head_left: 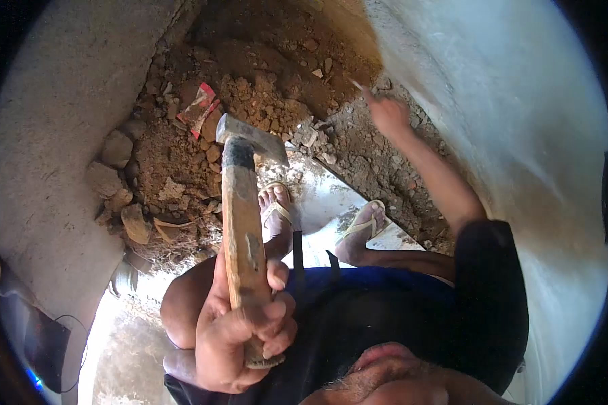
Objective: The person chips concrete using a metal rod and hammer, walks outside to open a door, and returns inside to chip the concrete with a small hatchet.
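My left hand (246, 334) is wrapped round the wooden handle of a hammer (240, 223), held upright close to the camera. The metal head is at the top, with dark wrapping just below it. My right hand (390, 116) is stretched forward over the rubble by the right wall. Its fingers look mostly closed, with one pointing out. A thin pale tip (355, 84) shows beyond that finger; whether it is a held tool is too small to tell. Below lies a heap of brown soil and broken rubble (257, 91).
A torn red-and-white wrapper (200, 111) lies on the soil. Several large stones (117, 149) line the left wall (67, 128). My sandalled feet (368, 226) stand on a pale slab (317, 192). The right wall (500, 101) curves close by. A dark device (46, 347) is at lower left.
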Demonstrator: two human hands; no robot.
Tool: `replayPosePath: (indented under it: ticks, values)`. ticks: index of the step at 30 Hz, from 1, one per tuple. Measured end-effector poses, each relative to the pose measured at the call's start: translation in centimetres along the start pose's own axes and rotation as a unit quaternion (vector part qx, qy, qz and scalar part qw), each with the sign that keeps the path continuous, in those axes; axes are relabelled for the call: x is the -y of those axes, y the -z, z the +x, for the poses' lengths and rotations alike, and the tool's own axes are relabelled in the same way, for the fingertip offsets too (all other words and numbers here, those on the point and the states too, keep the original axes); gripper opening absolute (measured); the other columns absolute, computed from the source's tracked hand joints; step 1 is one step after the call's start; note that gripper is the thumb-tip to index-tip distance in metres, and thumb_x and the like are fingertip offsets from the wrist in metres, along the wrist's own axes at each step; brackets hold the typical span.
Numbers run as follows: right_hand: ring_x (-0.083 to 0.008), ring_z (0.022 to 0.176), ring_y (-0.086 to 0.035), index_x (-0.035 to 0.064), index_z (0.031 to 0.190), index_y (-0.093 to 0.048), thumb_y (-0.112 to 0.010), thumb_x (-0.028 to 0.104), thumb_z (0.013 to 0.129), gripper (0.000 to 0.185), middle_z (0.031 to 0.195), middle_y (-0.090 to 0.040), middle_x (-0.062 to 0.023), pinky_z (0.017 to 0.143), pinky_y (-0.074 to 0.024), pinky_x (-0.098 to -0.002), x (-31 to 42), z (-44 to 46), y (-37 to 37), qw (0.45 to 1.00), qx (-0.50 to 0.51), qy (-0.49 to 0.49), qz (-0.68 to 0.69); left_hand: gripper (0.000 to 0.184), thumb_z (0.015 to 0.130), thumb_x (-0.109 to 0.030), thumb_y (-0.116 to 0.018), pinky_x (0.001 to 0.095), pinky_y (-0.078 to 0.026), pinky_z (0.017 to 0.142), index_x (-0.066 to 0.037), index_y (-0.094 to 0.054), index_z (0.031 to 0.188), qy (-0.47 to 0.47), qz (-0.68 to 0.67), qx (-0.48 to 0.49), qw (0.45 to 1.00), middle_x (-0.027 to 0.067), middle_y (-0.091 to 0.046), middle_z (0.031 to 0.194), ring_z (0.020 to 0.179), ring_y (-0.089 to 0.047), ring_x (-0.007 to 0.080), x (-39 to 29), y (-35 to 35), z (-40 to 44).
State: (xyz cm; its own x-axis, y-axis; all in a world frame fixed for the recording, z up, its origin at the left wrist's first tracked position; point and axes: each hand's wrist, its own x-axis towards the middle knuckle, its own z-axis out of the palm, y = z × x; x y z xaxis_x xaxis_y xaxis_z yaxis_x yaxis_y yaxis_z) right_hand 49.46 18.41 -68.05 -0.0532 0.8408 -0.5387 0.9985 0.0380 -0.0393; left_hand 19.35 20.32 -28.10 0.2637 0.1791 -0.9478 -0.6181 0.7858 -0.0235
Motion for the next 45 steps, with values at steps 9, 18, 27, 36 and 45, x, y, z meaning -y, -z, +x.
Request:
replayPosePath:
  ticks: [9,18,27,36,45]
  values:
    - [-0.0318,0.094,-0.068,0.0056,0.098,-0.071,-0.047,0.014,0.087,0.028,0.103,-0.069,-0.0168,0.081,-0.0531,-0.0471,-14.4,-15.2,-13.9,0.964,0.221,-0.129,-0.069,0.084,0.078,0.016,-0.048,0.0200,-0.039,0.047,-0.026,-0.024,0.147,0.052,0.033,0.071,0.996,0.0078,-0.045,0.109,0.060,-0.043,0.0087,1.7,1.1,0.1]
    - [-0.0376,0.083,-0.065,0.0070,0.101,-0.067,-0.040,0.019,0.095,0.030,0.084,-0.065,-0.0203,0.074,-0.0515,-0.0518,1.3,-2.5,-0.3,0.991,-0.015,-0.050,0.126,0.075,0.080,0.014,-0.049,0.0194,-0.037,0.047,-0.023,-0.029,0.142,0.039,0.084,0.101,0.991,0.0059,-0.047,0.106,0.060,-0.041,0.0082,3.4,0.3,-0.2]
    - [-0.0306,0.105,-0.063,0.0021,0.106,-0.067,-0.045,0.020,0.091,0.032,0.109,-0.066,-0.0203,0.086,-0.0506,-0.0449,-4.0,-8.6,-9.4,0.966,0.196,-0.162,0.034,0.074,0.080,0.014,-0.048,0.0203,-0.038,0.050,-0.022,-0.031,0.142,0.050,0.077,0.092,0.991,0.0053,-0.048,0.104,0.064,-0.041,0.0089,2.4,2.1,0.1]
    - [-0.0329,0.086,-0.069,0.0023,0.093,-0.071,-0.048,0.020,0.090,0.029,0.090,-0.070,-0.0179,0.071,-0.0536,-0.0499,-2.1,-3.6,-2.5,0.994,0.072,-0.084,0.017,0.080,0.079,0.015,-0.047,0.0196,-0.037,0.045,-0.025,-0.026,0.145,-0.004,0.062,0.092,0.994,0.0058,-0.046,0.108,0.058,-0.040,0.0073,1.1,2.4,-0.8]
    - [-0.0296,0.097,-0.068,0.0046,0.102,-0.072,-0.047,0.020,0.091,0.031,0.104,-0.071,-0.0094,0.079,-0.0552,-0.0437,0.7,5.3,-2.9,0.976,0.193,-0.057,-0.082,0.080,0.079,0.015,-0.049,0.0207,-0.037,0.047,-0.025,-0.028,0.145,0.047,0.040,0.060,0.996,0.0055,-0.048,0.104,0.060,-0.041,0.0086,0.8,2.2,-0.1]
